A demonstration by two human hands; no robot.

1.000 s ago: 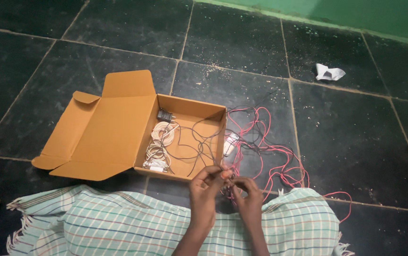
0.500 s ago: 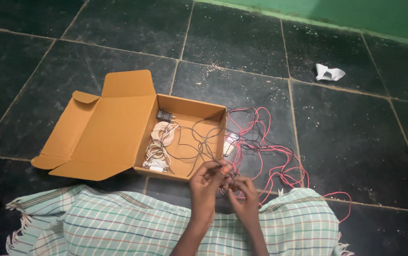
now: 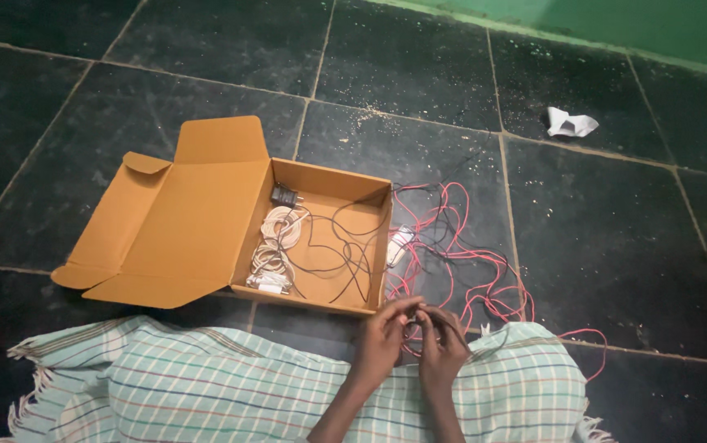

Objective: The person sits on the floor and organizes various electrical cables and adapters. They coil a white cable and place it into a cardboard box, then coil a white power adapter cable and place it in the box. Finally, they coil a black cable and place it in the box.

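Observation:
My left hand (image 3: 384,336) and my right hand (image 3: 443,348) are together just above my lap, both pinching a thin dark wire (image 3: 431,316) between the fingertips. That wire runs up into a tangle of red and black wires (image 3: 460,250) on the dark floor. Left of the tangle lies an open brown cardboard box (image 3: 308,299) with its lid folded flat to the left. Inside it are a coiled white cable (image 3: 275,242), a small black plug adapter (image 3: 284,195) and loose black wire (image 3: 345,246). A checked green cloth (image 3: 205,385) covers my lap.
A small white block (image 3: 400,244) lies among the wires beside the box's right wall. A crumpled white scrap (image 3: 571,123) lies on the tiles at the far right. A green wall base (image 3: 616,25) runs along the top. Pale dust speckles the dark stone tiles.
My hands have stayed together on the wire, shifting slightly lower and to the right over the cloth. The box and tangle have not moved.

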